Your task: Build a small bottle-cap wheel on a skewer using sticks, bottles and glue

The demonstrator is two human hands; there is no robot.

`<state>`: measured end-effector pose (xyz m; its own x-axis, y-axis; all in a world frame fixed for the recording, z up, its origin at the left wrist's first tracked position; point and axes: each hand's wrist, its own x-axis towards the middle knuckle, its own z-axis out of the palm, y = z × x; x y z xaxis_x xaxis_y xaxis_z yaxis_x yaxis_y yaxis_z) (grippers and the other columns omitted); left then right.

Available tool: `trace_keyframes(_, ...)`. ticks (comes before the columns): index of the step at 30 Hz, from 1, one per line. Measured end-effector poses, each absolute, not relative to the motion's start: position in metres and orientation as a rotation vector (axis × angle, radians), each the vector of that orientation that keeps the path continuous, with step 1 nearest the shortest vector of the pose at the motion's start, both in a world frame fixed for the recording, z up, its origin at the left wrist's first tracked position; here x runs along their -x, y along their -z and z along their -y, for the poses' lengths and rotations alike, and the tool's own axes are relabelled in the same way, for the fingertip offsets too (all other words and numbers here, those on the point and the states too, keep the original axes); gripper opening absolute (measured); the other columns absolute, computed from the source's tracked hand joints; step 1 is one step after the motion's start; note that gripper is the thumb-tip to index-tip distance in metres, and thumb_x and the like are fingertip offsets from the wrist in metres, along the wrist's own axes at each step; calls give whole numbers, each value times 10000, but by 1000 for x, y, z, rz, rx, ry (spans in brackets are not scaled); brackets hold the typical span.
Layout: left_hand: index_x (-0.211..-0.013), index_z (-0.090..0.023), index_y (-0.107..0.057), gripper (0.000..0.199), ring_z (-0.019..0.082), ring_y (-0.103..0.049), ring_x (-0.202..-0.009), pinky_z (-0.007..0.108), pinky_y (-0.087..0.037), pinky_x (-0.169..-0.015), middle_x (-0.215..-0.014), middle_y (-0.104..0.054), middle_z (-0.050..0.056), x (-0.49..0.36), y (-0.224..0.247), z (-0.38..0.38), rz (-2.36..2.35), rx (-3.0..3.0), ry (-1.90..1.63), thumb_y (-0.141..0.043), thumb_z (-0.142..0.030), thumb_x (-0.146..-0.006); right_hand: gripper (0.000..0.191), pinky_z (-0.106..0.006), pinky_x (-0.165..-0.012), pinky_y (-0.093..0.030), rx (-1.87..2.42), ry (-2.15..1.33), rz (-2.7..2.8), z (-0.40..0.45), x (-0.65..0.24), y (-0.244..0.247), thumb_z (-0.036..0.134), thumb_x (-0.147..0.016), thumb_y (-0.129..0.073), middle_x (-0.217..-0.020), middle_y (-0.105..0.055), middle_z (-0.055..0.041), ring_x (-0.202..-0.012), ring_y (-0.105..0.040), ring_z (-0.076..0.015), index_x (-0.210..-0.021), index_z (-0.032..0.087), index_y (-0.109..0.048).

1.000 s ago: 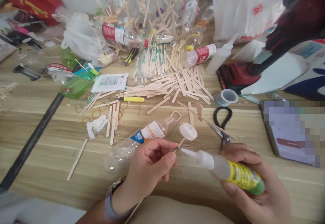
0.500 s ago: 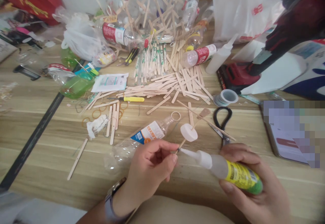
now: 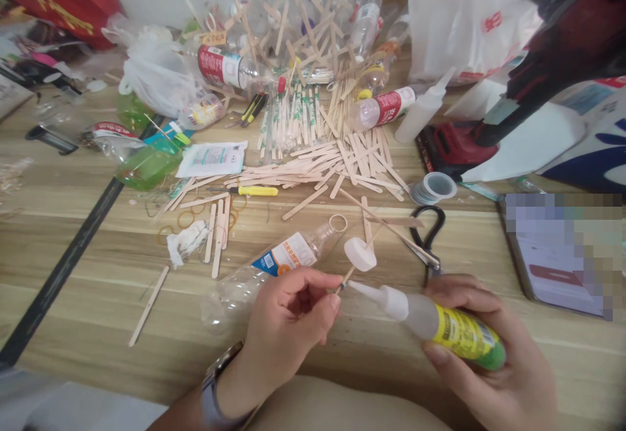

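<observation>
My left hand [image 3: 293,317] pinches the lower end of a thin wooden stick [image 3: 349,276]. A white round piece [image 3: 360,254] sits on this stick, with a flat wooden blade [image 3: 396,221] beyond it near the far end. My right hand [image 3: 493,346] is wrapped round a glue bottle [image 3: 460,332] with a yellow and green label. Its white nozzle tip meets the stick right beside my left fingertips, where a small dark spot shows. Under and behind my left hand lies a clear plastic bottle [image 3: 288,255] on its side.
Black-handled scissors [image 3: 429,229] and a long stick lie beyond my right hand. A phone [image 3: 552,255] rests at the right, near a red and black power tool [image 3: 454,147]. Flat wooden sticks [image 3: 313,163], a yellow-handled tool [image 3: 257,191] and several bottles cover the back.
The flat blade on the stick has turned and now looks long and narrow. The white piece has shifted slightly left. Both hands keep their hold, with the nozzle still at the stick.
</observation>
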<state>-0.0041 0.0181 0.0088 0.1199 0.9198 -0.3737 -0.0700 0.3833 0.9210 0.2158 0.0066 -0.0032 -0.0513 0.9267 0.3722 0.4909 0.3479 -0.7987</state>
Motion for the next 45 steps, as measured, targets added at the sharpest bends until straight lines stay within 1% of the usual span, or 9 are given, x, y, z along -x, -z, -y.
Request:
trace_keyframes(7,-886,-186,-734,136,70,-485,-474,169,-400,-436,-612,-592,-18,6,-9,-18,-1329,-1119,-917,-647,-248,-802,229,-359,-663,-528,1338,-626,1694,-1,-217,-1,309,-769,-650,-900,-601,-56,-816,-618,-250,-980,297,-562)
trace_keyframes(18,-900,-197,-732,136,87,-521,-528,177,-427,-495,-618,-616,-16,7,-10,-17,-1341,-1272,-928,-625,-203,-816,219,-313,-604,-505,1293,-521,1753,-8,-211,-1,268,-756,-664,-845,-611,-39,-742,-623,-226,-947,268,-557)
trace_keyframes(24,-901,-207,-737,144,83,-534,-541,170,-430,-511,-630,-631,-20,7,-8,-18,-1345,-1304,-947,-625,-185,-813,210,-296,-618,-503,1279,-515,1764,-8,-211,0,259,-767,-653,-850,-607,-37,-755,-620,-215,-953,261,-556)
trace_keyframes(37,-935,-192,-694,139,81,-552,-504,184,-451,-490,-635,-587,-31,5,-16,-17,-1371,-1306,-868,-605,-220,-832,199,-276,-676,-508,1277,-530,1798,-6,-214,4,263,-812,-621,-899,-581,-41,-820,-600,-198,-985,250,-524)
trace_keyframes(40,-934,-192,-673,129,79,-553,-497,180,-443,-472,-632,-575,-39,4,-16,-16,-1366,-1278,-886,-598,-215,-832,193,-269,-656,-505,1262,-531,1785,-6,-213,3,261,-808,-623,-883,-582,-35,-801,-596,-193,-975,253,-528)
trace_keyframes(43,-920,-195,-642,105,75,-549,-485,179,-439,-463,-629,-565,-50,3,-15,-15,-1360,-1261,-910,-591,-206,-829,193,-282,-646,-506,1266,-557,1766,-6,-212,3,266,-803,-626,-874,-584,-37,-790,-598,-202,-973,258,-535)
trace_keyframes(45,-952,-206,-600,125,69,-543,-471,175,-437,-461,-625,-557,-68,2,-14,-14,-1359,-1230,-932,-600,-204,-827,206,-301,-655,-511,1279,-579,1758,-5,-212,4,274,-802,-627,-891,-584,-48,-806,-603,-217,-987,262,-538)
